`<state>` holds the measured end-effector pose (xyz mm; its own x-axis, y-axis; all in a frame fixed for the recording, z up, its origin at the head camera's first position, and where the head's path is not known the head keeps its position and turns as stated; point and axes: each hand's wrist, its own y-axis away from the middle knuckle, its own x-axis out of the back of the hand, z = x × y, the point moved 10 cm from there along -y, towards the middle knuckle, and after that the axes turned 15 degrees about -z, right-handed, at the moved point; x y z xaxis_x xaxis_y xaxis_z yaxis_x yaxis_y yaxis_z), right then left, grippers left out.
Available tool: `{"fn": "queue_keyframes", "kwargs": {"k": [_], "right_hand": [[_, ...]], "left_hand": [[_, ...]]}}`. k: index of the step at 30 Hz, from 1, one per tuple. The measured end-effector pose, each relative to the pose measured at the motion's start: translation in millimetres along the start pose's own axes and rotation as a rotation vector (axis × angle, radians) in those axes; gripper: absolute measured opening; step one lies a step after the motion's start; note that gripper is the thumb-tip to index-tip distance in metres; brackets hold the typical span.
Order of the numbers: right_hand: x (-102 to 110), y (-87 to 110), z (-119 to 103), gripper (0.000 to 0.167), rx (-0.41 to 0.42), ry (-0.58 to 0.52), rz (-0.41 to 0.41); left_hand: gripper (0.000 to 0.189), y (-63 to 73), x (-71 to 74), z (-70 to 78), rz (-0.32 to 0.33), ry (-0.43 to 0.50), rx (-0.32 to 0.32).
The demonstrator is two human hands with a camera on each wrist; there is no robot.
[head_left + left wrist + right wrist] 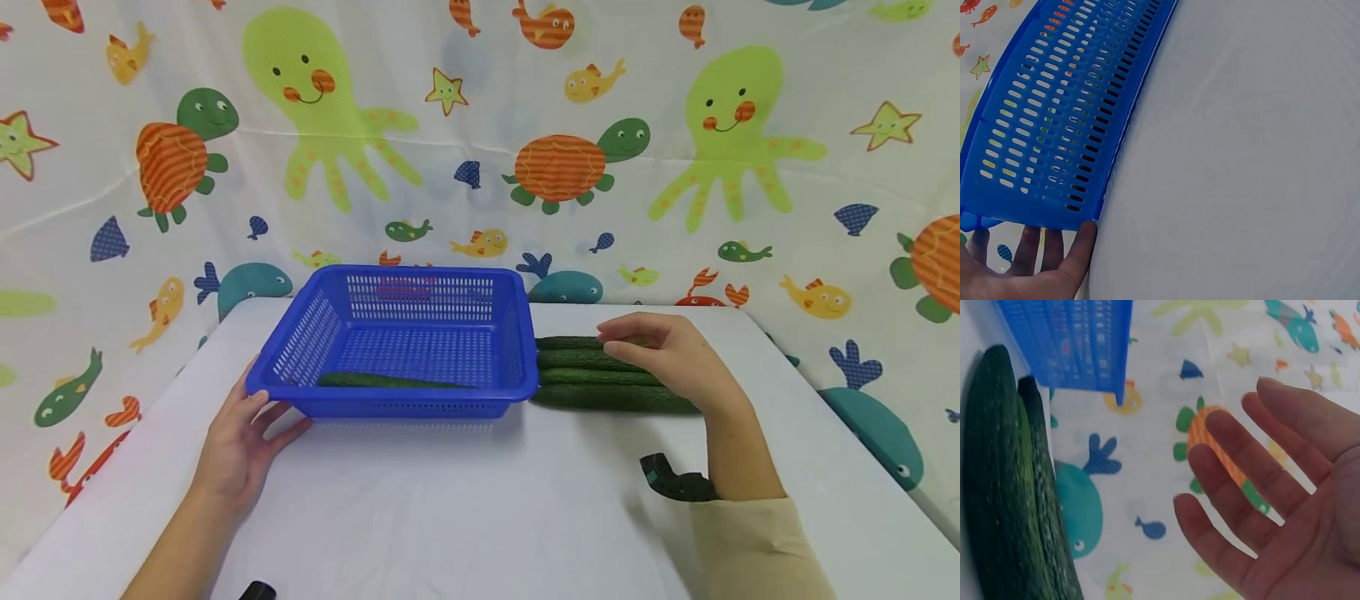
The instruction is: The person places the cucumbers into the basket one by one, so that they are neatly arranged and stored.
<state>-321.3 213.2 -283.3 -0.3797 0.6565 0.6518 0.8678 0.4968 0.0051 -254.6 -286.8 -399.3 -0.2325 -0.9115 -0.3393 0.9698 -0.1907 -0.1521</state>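
A blue plastic basket (420, 392) with slotted walls stands on the table, a dark green cucumber (390, 381) lying inside along its front wall. My left hand (238, 446) is at the basket's front left corner. Its extended fingers touch the end of the basket, as the left wrist view also shows. Several cucumbers (600, 398) lie side by side just right of the basket. Above them my right hand (667, 354) hovers, holding nothing. In the right wrist view its fingers (1229, 478) are spread and slightly bent, apart from the cucumbers (997, 481).
White cloth covers the table (450, 508). Behind it hangs a curtain (480, 100) printed with sea animals. A black band (678, 486) is on my right wrist, and part of a black device (258, 590) shows near my left forearm.
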Motion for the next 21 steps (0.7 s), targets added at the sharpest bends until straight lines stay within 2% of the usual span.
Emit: {"fn": "queue_keyframes", "kwargs": {"k": [11, 21], "right_hand": [[24, 19.6, 35, 0.037, -0.120, 0.046, -0.023], [37, 32.8, 64, 0.043, -0.216, 0.059, -0.002]], "left_hand": [[0.059, -2.5, 0.1, -1.4, 0.010, 0.002, 0.001], [0.059, -1.0, -1.1, -0.6, -0.007, 0.005, -0.016]]}}
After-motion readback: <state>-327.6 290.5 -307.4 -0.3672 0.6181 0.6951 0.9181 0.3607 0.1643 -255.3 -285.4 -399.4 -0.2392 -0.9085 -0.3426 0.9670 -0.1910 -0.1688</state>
